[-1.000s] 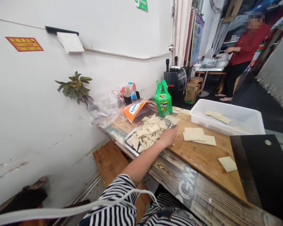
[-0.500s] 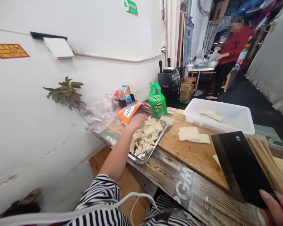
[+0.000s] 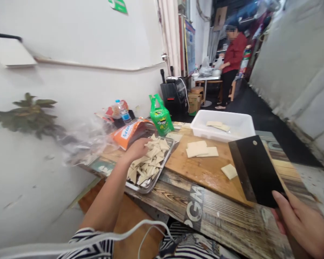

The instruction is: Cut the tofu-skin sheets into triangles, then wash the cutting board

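My right hand (image 3: 297, 212) is wrapped round the end of a dark cleaver (image 3: 256, 167), its broad blade held above the right part of the wooden cutting board (image 3: 194, 172). Over the far left side of a metal tray (image 3: 166, 158) reaches my left hand (image 3: 138, 149), at the heap of pale triangular tofu-like pieces (image 3: 148, 163). Its fingertips are partly hidden, so any grip is unclear. Several flat pale slabs (image 3: 201, 149) lie on the board, and one small square slab (image 3: 229, 171) rests beside the blade.
Behind the board stands a white plastic bin (image 3: 223, 135) with slabs inside. An orange bag (image 3: 129, 133), a green bag (image 3: 161, 118) and a water bottle (image 3: 123, 112) stand along the back. Farther off, a person in red (image 3: 233, 54) handles a plastic bag at a table.
The view has swung right, shifting everything leftward. My right hand and the cleaver have moved inward, uncovering the small square slab. My left hand stays at the tray.
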`<action>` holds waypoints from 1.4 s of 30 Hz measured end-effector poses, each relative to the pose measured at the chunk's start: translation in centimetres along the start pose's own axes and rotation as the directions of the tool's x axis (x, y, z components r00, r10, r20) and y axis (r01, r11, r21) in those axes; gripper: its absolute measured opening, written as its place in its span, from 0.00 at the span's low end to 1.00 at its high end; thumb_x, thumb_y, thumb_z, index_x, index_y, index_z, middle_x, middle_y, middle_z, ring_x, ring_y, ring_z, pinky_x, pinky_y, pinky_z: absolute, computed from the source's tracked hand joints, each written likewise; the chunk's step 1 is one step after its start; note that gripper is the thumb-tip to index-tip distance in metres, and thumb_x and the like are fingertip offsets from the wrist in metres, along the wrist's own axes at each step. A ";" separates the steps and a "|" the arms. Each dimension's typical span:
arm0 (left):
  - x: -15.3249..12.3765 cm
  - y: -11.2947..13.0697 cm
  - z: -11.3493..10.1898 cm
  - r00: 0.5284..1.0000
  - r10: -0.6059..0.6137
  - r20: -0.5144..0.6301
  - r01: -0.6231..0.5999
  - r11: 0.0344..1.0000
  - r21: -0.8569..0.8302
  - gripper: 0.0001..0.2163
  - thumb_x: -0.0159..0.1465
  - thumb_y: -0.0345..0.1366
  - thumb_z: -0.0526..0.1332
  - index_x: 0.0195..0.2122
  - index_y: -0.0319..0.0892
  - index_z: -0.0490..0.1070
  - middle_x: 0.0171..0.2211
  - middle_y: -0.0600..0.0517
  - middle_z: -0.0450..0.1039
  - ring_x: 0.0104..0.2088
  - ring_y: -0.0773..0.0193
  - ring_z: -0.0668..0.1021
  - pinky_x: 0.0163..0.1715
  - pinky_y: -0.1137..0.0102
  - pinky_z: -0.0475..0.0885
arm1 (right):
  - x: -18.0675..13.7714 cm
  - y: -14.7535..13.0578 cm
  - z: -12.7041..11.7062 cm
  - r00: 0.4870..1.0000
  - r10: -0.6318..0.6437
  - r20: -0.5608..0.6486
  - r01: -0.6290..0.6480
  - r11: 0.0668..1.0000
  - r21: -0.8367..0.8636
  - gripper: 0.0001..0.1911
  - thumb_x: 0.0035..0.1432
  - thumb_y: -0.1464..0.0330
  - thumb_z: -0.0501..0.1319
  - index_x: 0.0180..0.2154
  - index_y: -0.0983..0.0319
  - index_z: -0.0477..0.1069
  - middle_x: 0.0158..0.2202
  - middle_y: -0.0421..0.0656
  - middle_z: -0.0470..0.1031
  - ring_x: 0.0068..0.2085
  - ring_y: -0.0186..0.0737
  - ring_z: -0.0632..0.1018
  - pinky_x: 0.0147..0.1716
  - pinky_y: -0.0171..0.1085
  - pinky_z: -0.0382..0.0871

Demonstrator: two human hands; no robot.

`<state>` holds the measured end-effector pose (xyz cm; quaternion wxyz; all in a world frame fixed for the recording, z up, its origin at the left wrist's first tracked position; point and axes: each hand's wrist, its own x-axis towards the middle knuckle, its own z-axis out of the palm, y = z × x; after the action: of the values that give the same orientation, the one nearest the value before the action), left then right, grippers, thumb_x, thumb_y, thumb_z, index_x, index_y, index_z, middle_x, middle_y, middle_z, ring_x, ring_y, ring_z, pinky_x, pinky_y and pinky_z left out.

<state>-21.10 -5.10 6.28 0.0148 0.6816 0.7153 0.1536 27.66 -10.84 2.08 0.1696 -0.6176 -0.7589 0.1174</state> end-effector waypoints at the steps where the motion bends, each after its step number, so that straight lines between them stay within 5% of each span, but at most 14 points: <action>1: 0.4 1.1 0.8 0.999 0.026 -0.036 -0.026 1.000 0.007 0.18 0.56 0.30 0.53 0.47 0.39 0.72 0.45 0.45 0.74 0.47 0.57 0.74 0.50 0.65 0.68 | -0.1 -0.7 -0.8 0.992 0.118 0.054 -0.124 0.985 0.118 0.20 0.66 0.59 0.39 0.23 0.52 0.55 0.14 0.43 0.70 0.17 0.39 0.73 0.22 0.37 0.66; 4: 1.1 7.2 4.5 0.977 0.198 -0.082 -0.201 0.979 -0.029 0.14 0.59 0.32 0.54 0.46 0.40 0.72 0.44 0.44 0.73 0.47 0.56 0.73 0.50 0.64 0.67 | -0.3 -1.8 -2.5 0.963 0.252 0.097 -0.268 0.935 0.232 0.20 0.65 0.57 0.39 0.22 0.53 0.53 0.14 0.42 0.70 0.18 0.41 0.73 0.25 0.40 0.65; 8: 0.1 18.5 10.4 0.854 0.520 0.024 -0.510 0.844 -0.166 0.12 0.62 0.38 0.56 0.46 0.44 0.70 0.42 0.47 0.73 0.44 0.57 0.74 0.46 0.64 0.68 | -0.8 -0.8 -2.8 0.971 0.228 0.077 -0.237 0.962 0.135 0.17 0.64 0.57 0.42 0.25 0.55 0.56 0.13 0.39 0.67 0.18 0.42 0.71 0.24 0.39 0.63; 12: -1.1 24.9 13.0 0.803 0.586 0.112 -0.565 0.807 -0.173 0.15 0.60 0.45 0.60 0.40 0.39 0.70 0.37 0.45 0.73 0.40 0.54 0.74 0.41 0.63 0.69 | -1.3 0.7 -2.7 0.979 0.187 0.082 -0.188 0.982 0.004 0.16 0.64 0.59 0.42 0.31 0.58 0.61 0.16 0.39 0.68 0.20 0.43 0.73 0.25 0.38 0.62; 19: -2.1 25.0 12.5 0.816 0.543 0.201 -0.490 0.832 -0.260 0.13 0.58 0.44 0.63 0.32 0.38 0.72 0.31 0.46 0.71 0.35 0.57 0.74 0.35 0.67 0.68 | -1.0 1.4 -3.2 0.974 0.163 0.157 -0.139 0.978 -0.152 0.17 0.65 0.60 0.41 0.33 0.60 0.63 0.19 0.42 0.71 0.22 0.42 0.74 0.23 0.35 0.58; 23: -2.2 24.2 13.0 0.704 0.690 0.169 -0.597 0.704 -0.385 0.08 0.61 0.36 0.60 0.38 0.39 0.74 0.35 0.47 0.72 0.37 0.61 0.74 0.38 0.69 0.68 | -0.6 1.5 -3.6 0.975 0.136 0.176 -0.091 0.966 -0.242 0.18 0.65 0.60 0.41 0.33 0.60 0.63 0.22 0.44 0.72 0.24 0.44 0.74 0.23 0.36 0.56; 30: 1.3 24.0 13.3 0.503 0.850 0.155 -0.749 0.518 -0.413 0.20 0.59 0.38 0.63 0.53 0.42 0.68 0.52 0.44 0.67 0.51 0.56 0.70 0.51 0.64 0.65 | -0.8 0.8 -4.6 0.956 0.209 0.203 -0.152 0.952 -0.266 0.19 0.66 0.60 0.39 0.37 0.60 0.63 0.23 0.45 0.73 0.26 0.45 0.75 0.24 0.36 0.57; 32: 1.2 24.5 13.8 0.548 0.818 0.175 -0.721 0.568 -0.397 0.20 0.59 0.37 0.63 0.53 0.42 0.67 0.50 0.45 0.68 0.49 0.57 0.71 0.49 0.64 0.66 | -1.0 0.6 -4.7 0.954 0.215 0.209 -0.159 0.953 -0.259 0.19 0.66 0.60 0.39 0.36 0.61 0.64 0.23 0.44 0.72 0.26 0.44 0.75 0.24 0.36 0.57; 35: -0.5 25.5 14.7 0.718 0.679 0.153 -0.615 0.722 -0.316 0.16 0.59 0.41 0.63 0.46 0.38 0.70 0.43 0.44 0.71 0.43 0.56 0.73 0.44 0.64 0.68 | -1.2 0.6 -4.7 0.959 0.194 0.208 -0.142 0.960 -0.242 0.20 0.66 0.60 0.39 0.36 0.61 0.64 0.23 0.45 0.73 0.24 0.43 0.74 0.23 0.36 0.57; 37: -2.1 26.0 15.1 0.778 0.615 0.127 -0.572 0.778 -0.262 0.12 0.60 0.42 0.62 0.37 0.37 0.71 0.38 0.44 0.71 0.40 0.56 0.73 0.41 0.64 0.68 | -1.4 0.6 -4.6 0.966 0.164 0.200 -0.112 0.962 -0.249 0.19 0.66 0.61 0.39 0.35 0.61 0.64 0.24 0.46 0.74 0.25 0.43 0.75 0.23 0.36 0.57; 42: -4.5 25.6 15.9 0.755 0.655 0.031 -0.644 0.750 -0.153 0.10 0.68 0.36 0.51 0.37 0.38 0.70 0.36 0.46 0.71 0.39 0.59 0.72 0.41 0.64 0.69 | -1.5 0.2 -4.5 0.955 0.142 0.262 -0.071 0.962 -0.263 0.18 0.67 0.62 0.39 0.34 0.60 0.62 0.24 0.44 0.74 0.25 0.43 0.75 0.23 0.36 0.56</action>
<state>7.75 -5.71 -3.59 0.0354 0.8908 0.4206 0.1680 29.98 -12.43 5.97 -0.0250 -0.6517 -0.7492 0.1152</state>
